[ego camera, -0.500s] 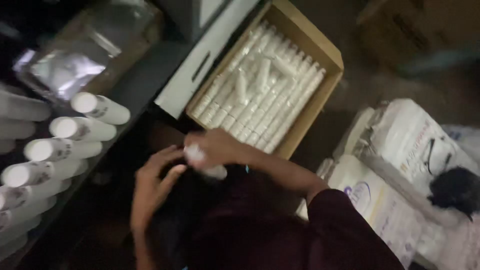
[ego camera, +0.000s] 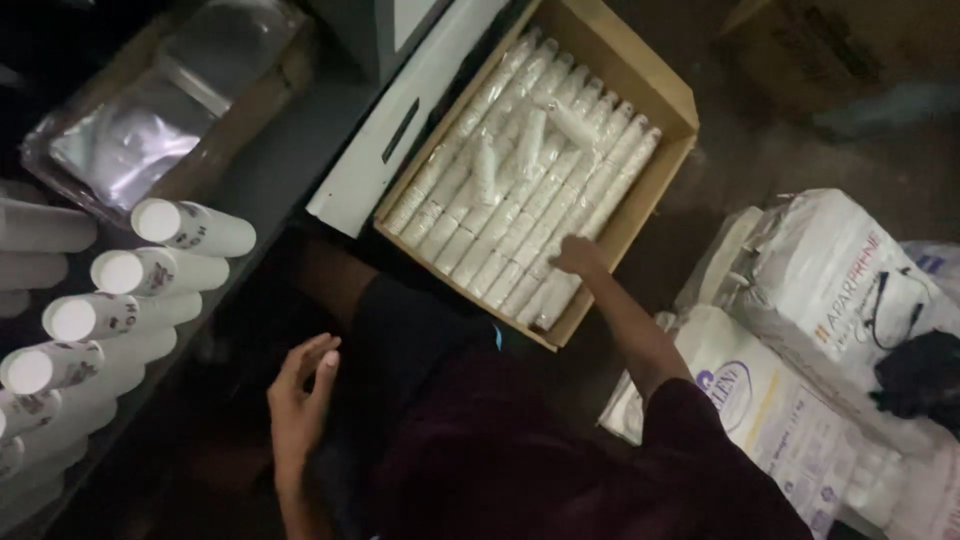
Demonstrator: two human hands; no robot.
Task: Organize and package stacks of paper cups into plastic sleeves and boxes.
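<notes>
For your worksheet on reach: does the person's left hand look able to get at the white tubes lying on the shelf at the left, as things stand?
Probably yes. The left hand is open and holds nothing, and the white tubes jut out from the shelf edge towards it, with only open space between. The right hand is away at the cardboard box.

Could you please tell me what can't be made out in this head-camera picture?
- Right hand: fingertips hidden, so any grip on the white tubes in the cardboard box is unclear.
- Lying tubes at left: cut off by the edge.
- Black item on the sacks: too dark.
- Left hand: empty, open.
</notes>
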